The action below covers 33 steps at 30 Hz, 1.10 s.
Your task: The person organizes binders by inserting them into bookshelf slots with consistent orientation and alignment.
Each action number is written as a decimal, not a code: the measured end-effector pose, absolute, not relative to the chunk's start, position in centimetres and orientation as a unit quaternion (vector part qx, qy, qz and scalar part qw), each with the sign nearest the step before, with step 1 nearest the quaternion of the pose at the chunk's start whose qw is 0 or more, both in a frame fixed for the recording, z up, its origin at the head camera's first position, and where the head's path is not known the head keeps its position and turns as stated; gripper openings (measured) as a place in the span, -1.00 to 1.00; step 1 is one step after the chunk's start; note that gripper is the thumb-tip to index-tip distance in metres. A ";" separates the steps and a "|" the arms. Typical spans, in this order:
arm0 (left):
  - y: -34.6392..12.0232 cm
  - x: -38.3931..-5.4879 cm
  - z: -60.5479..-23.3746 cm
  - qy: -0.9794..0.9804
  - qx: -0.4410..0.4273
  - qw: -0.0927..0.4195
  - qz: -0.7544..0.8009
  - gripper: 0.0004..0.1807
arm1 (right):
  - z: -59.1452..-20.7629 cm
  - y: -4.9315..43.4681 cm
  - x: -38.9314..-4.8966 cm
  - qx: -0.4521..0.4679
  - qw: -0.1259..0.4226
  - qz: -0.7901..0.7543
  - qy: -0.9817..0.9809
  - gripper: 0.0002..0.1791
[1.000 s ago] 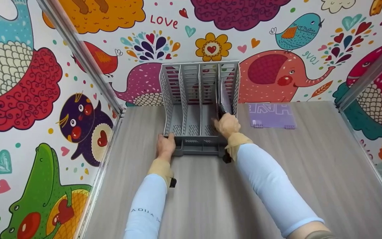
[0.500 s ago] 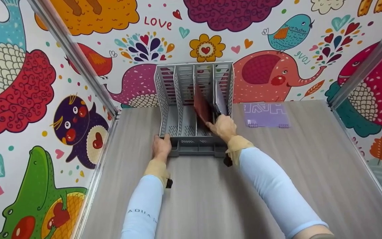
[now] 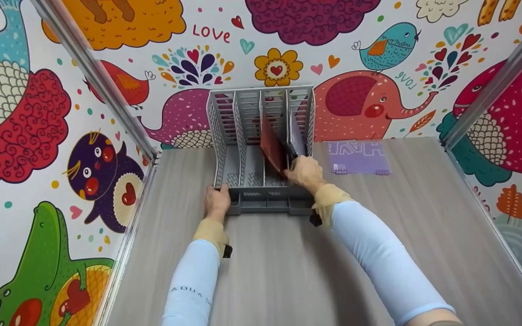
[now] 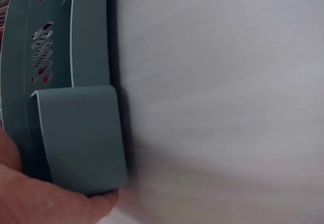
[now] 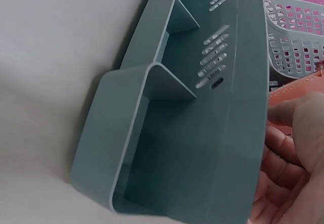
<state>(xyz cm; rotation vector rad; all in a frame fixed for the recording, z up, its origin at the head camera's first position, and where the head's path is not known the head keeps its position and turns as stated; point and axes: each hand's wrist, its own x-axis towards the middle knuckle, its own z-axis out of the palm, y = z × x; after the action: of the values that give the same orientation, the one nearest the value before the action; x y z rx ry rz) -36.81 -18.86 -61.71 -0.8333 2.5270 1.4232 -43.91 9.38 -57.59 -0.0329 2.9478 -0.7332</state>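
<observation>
A grey desk file rack [image 3: 254, 192] with upright slots stands against the back wall in the head view. My left hand [image 3: 217, 201] grips its left front corner; in the left wrist view the thumb and fingers close round the front tray [image 4: 83, 140]. A reddish-brown notebook [image 3: 273, 147] leans leftward in the third slot from the left. My right hand [image 3: 305, 172] pinches its lower front edge, fingers curled, as the right wrist view shows [image 5: 286, 158]. Another notebook [image 3: 296, 136], pale with a dark binding, stands in the rightmost slot, partly behind that hand.
A purple spiral notebook [image 3: 358, 157] lies flat on the wood-grain table [image 3: 261, 271], right of the rack. Patterned walls [image 3: 283, 27] with metal corner posts [image 3: 93, 77] enclose the back and sides.
The reddish-brown notebook, earlier nearly edge-on and hidden at the right, has swung leftward in the third slot with my right hand at its edge. My left hand keeps hold of the rack corner.
</observation>
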 end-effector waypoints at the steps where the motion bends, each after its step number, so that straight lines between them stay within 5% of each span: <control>1: -18.9 -36.8 -61.7 0.835 -0.275 0.060 0.474 -0.18 | -57.5 9.6 -43.9 -0.016 0.051 -0.240 0.969 -0.67; 17: -19.4 -36.9 -62.1 0.837 -0.272 0.063 0.471 -0.18 | -56.4 13.8 -44.7 -0.102 -0.072 -0.216 0.968 -0.75; 24: -19.2 -37.2 -62.5 0.830 -0.276 0.051 0.481 -0.35 | -56.0 17.2 -45.0 -0.108 -0.115 -0.201 0.967 -0.78; 33: -19.5 -38.0 -63.5 0.838 -0.273 0.036 0.472 -0.35 | -56.6 20.4 -45.3 -0.084 -0.078 -0.169 0.979 -0.79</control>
<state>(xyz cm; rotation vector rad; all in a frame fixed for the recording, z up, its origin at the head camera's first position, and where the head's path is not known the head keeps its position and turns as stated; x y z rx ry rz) -37.97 -19.55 -63.55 -0.8394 2.5729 1.4485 -45.33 20.37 -56.65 -0.2776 3.2386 -0.5589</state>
